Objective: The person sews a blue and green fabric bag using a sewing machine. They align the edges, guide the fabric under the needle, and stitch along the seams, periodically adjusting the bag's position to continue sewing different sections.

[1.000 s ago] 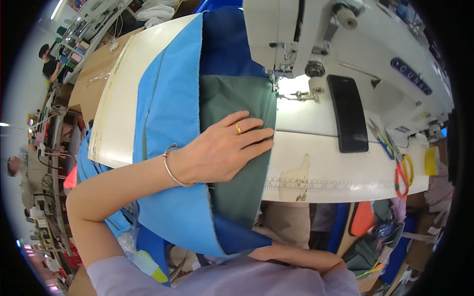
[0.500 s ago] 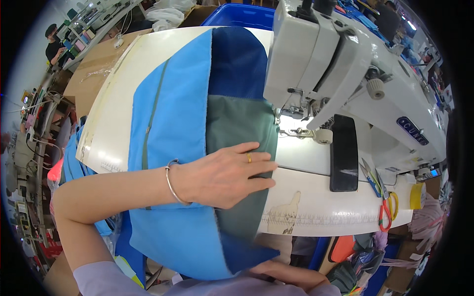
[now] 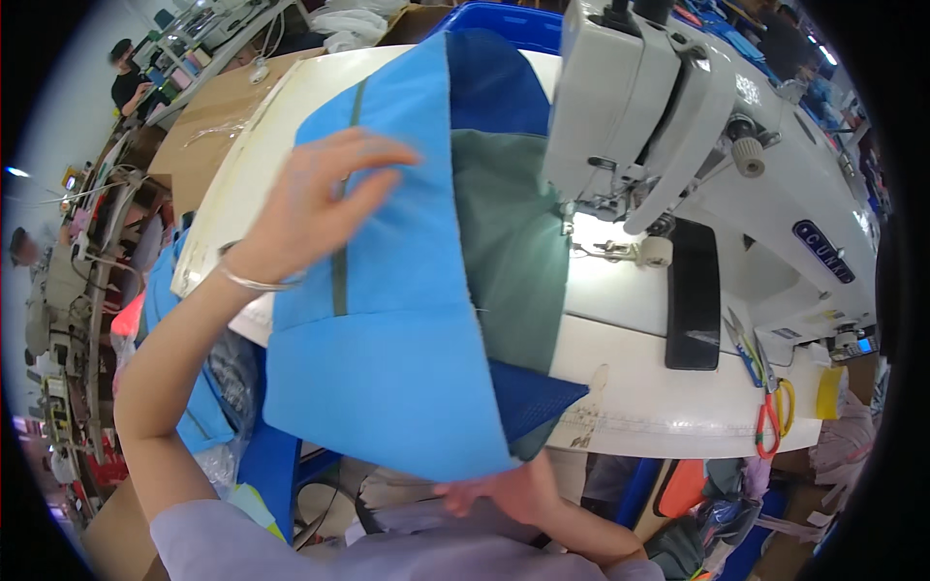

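A stitched fabric piece of bright blue panels (image 3: 397, 373), a grey-green strip (image 3: 509, 242) and dark blue mesh (image 3: 494, 82) spreads over the machine bed, its right edge beside the presser foot (image 3: 603, 205) of a white sewing machine (image 3: 605, 107). My left hand (image 3: 334, 194), blurred, is over the blue part near a dark green stripe, its thumb and forefinger apart and nothing between them. At the lower edge of the fabric is my right hand (image 3: 509, 489), partly covered by it; its blurred fingers reach left and look spread.
On the bed right of the needle lie a black phone (image 3: 693, 295) and scissors (image 3: 770, 407) with red and yellow handles. A yellow roll (image 3: 830, 392) sits at the right edge. Behind stands a blue bin (image 3: 504, 24); cardboard (image 3: 208, 136) is at the left.
My left hand has lifted off the grey-green strip and moved up and left. The fabric's lower end has shifted up and right. More of my right hand now shows.
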The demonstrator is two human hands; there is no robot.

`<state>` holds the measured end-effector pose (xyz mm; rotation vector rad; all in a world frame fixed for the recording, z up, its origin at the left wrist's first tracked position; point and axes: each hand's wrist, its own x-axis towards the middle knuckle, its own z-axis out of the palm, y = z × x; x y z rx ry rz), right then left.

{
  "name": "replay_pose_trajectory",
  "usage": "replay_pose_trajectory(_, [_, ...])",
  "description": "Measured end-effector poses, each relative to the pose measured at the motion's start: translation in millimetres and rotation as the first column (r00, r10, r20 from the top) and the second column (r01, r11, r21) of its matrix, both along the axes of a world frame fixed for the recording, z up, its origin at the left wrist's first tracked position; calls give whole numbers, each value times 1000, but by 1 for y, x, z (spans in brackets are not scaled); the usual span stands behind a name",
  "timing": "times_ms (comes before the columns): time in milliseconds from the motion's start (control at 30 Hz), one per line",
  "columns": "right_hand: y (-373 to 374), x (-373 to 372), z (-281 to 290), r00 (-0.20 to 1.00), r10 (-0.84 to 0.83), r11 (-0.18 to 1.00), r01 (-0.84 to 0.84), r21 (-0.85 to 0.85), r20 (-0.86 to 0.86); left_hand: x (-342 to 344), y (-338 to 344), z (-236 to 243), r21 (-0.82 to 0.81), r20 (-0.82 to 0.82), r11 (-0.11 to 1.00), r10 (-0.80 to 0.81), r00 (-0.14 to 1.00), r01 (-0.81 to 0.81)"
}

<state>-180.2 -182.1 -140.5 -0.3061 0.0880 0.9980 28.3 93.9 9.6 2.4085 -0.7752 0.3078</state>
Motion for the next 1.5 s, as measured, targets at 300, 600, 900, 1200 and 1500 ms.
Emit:
replay_pose_trajectory(300, [-36, 22, 113, 272, 340, 218, 908, -357, 900, -79, 72, -16, 158, -768, 835, 439, 466, -526])
replay_pose_trajectory(600, [50, 76, 90, 470, 335, 566, 593, -573, 817, -161, 21, 68, -362, -357, 932, -116, 927, -23])
replay_pose_trajectory(900, [83, 88, 108, 531, 190, 808, 393, -439, 826, -242, 15, 0, -192, -979, 961, -200, 23, 197])
replay_pose_trajectory(1200, [46, -80, 39, -317, 278, 669, 741, 54, 907, -130, 95, -17, -743, -658, 341, -529, 536, -576])
replay_pose_trajectory(1500, [72, -101, -9, -164, 571, 486, 857, -171, 805, -158, 29, 77, -366, 339, 896, 379, 861, -251])
